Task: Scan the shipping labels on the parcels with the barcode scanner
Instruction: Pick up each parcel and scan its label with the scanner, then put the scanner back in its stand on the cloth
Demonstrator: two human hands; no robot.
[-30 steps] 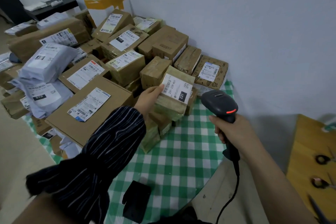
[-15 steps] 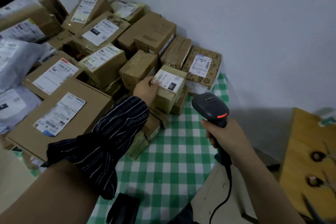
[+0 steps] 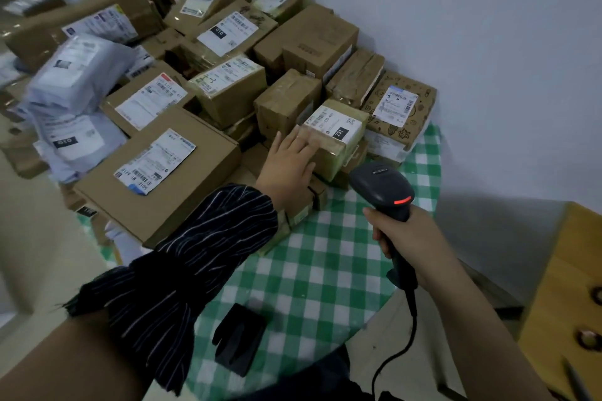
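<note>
- On the green-checked counter (image 3: 325,264), at the near edge of the heap, the small taped parcel (image 3: 329,156) marked "231" now sits back down on the boxes beneath it. A second ago it was lifted and tilted toward the scanner.
- The left hand (image 3: 286,169) has given up its grip. Its fingers (image 3: 301,146) lie straight and flat across the parcel's near top edge, touching it but not holding it.
- The right hand (image 3: 413,238) has its fingers curled tight round the handle of the barcode scanner (image 3: 379,181). The scanner's head sits just beside the parcel's near corner, red light lit, aimed toward the shipping label (image 3: 335,125).
- Setting the parcel down suggests its label has been read, though nothing visible confirms a registered scan.
- If so, the next move needs a fresh label, perhaps the one on the cartoon-printed box (image 3: 404,137) just behind.
</note>
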